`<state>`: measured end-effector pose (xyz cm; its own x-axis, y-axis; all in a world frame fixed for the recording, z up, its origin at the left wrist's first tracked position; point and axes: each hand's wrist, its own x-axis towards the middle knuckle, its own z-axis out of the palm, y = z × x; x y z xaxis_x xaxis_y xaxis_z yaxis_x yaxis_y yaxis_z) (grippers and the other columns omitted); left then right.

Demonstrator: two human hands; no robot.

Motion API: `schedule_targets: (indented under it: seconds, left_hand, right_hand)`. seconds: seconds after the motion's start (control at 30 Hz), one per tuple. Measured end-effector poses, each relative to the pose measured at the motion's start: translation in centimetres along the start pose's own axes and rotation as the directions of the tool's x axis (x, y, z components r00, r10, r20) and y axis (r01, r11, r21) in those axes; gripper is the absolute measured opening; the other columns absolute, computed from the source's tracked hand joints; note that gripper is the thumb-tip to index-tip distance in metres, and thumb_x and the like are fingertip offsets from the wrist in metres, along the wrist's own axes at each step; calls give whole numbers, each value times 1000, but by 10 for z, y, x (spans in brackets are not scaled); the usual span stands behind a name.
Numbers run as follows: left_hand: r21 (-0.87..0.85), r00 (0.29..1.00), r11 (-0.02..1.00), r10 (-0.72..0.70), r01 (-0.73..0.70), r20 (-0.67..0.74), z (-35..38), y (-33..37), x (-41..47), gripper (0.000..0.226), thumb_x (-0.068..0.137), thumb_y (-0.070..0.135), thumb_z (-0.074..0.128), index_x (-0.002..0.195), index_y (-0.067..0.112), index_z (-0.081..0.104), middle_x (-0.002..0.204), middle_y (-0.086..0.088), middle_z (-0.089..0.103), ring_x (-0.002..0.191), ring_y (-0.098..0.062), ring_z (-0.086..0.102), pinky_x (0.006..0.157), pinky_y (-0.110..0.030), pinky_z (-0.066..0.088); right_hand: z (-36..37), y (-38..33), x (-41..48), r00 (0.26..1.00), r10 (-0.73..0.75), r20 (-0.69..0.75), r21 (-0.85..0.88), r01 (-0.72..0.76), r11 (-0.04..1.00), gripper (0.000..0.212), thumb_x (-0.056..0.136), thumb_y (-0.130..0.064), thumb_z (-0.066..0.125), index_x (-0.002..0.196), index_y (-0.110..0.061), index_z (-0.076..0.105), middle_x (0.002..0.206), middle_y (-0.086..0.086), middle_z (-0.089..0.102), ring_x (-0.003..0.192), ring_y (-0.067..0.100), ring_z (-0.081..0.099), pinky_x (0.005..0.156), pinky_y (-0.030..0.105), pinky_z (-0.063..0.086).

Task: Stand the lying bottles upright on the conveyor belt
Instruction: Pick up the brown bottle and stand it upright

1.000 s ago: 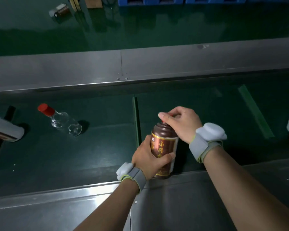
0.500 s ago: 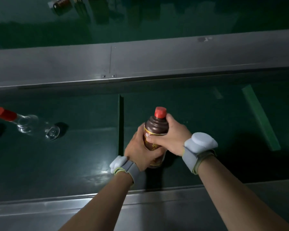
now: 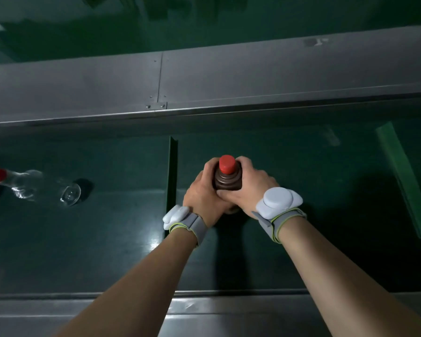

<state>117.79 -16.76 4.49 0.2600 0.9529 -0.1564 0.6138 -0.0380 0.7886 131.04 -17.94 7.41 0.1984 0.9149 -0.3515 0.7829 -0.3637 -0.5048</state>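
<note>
Both grips clench one item: your left hand point(image 3: 202, 203) and right hand point(image 3: 248, 188) wrap the brown bottle point(image 3: 227, 182), which stands upright, red cap point(image 3: 227, 164) on top, on the conveyor belt point(image 3: 107, 239) just right of a raised cleat point(image 3: 172, 171). Bare belt lies open to the right, bounded by steel side rails point(image 3: 253, 76) far and near. At left a clear bottle point(image 3: 34, 186) lies flat (its cap end is cut off by the frame edge). Your fingers hide the brown bottle's body.
</note>
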Motion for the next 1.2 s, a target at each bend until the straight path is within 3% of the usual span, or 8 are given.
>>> schedule_targets:
  seconds: [0.2,0.53,0.73,0.87,0.97,1.03,1.1,1.2]
  left_hand:
    - [-6,1000,1000,7,-7,9,10,-8,16,81,65,36,74,133,51,33,124,5,57,109,-17,59,88,-24,43]
    - [37,1000,999,3,-4,29,23,-16,31,77,70,30,73,130,54,31,131,3,53,109,-21,59,86,-25,43]
    - [72,998,997,-17,13,66,27,-10,32,78,73,28,70,130,56,26,132,3,50,105,-27,61,85,-35,50]
    - [101,994,994,-58,49,90,23,-6,31,84,76,28,66,138,57,19,135,7,51,111,-25,59,83,-30,46]
    - [167,988,982,-104,84,117,18,-1,28,89,78,30,62,139,63,5,132,6,55,109,-28,60,85,-38,51]
    - [243,982,963,-147,114,119,17,2,25,94,81,31,60,134,69,-7,122,2,63,98,-31,65,75,-39,52]
    - [302,977,941,-190,152,100,16,5,22,97,83,31,58,130,71,-18,112,-3,68,86,-32,67,64,-36,47]
    - [302,966,936,-227,182,122,13,8,20,95,86,32,56,132,67,-20,98,-8,70,81,-33,66,65,-38,51]
  right_hand:
    - [6,1,14,1000,-8,5,83,7,997,79,69,-48,71,134,-30,30,118,2,65,102,32,62,75,33,45]
    - [16,12,33,999,27,21,106,-29,994,77,69,-44,71,133,-28,32,115,3,65,100,32,62,73,31,43]
    - [20,19,38,998,48,35,134,-53,990,76,68,-43,71,132,-29,32,106,2,66,96,32,63,69,28,40]
    - [20,18,38,995,63,72,114,-71,991,80,71,-44,68,140,-33,28,104,3,66,98,34,64,71,30,46]
    - [18,20,37,991,97,95,96,-106,990,92,73,-47,67,149,-36,16,119,8,66,107,34,61,83,33,49]
    - [16,21,34,990,98,105,61,-105,993,95,73,-52,64,150,-38,10,122,8,65,108,34,61,85,35,50]
    - [13,21,29,989,96,109,21,-99,995,95,73,-58,61,149,-41,6,121,7,65,105,35,62,85,39,52]
    - [11,21,22,993,113,37,-101,-109,989,90,76,-63,57,148,-41,8,119,9,65,104,35,62,77,37,48]
